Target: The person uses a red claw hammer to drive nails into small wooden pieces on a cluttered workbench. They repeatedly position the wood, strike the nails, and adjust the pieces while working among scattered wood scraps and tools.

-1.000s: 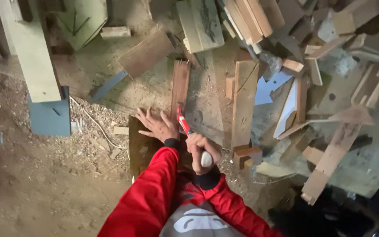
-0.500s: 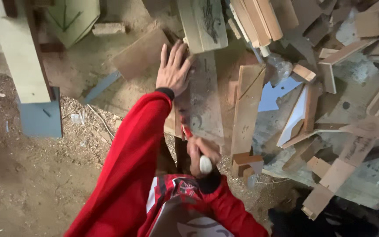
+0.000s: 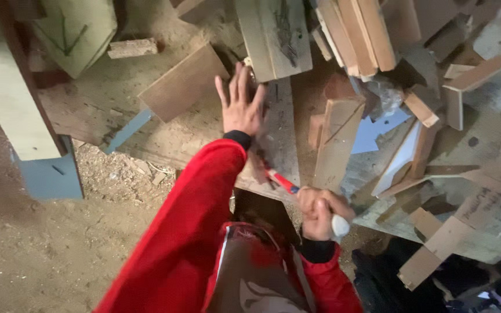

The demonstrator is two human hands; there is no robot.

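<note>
My left hand [image 3: 240,103] reaches forward with fingers spread, hovering over or resting against a grey weathered plank [image 3: 280,139] in a pile of scrap wood. My right hand [image 3: 319,212] stays close to my body, closed around the white grip end of a red-handled tool [image 3: 282,181]. The tool's head points up-left toward the plank and is partly hidden behind my red left sleeve. I cannot tell what kind of tool head it has.
A heap of wood offcuts [image 3: 378,87] fills the upper right. A brown board [image 3: 184,81] lies left of my left hand. A pale post on a blue base [image 3: 50,174] stands at left. Sawdust-covered ground [image 3: 59,249] lies at lower left.
My left arm has stretched out from near my right hand up to the grey plank farther into the pile. My right hand has kept hold of the red-handled tool.
</note>
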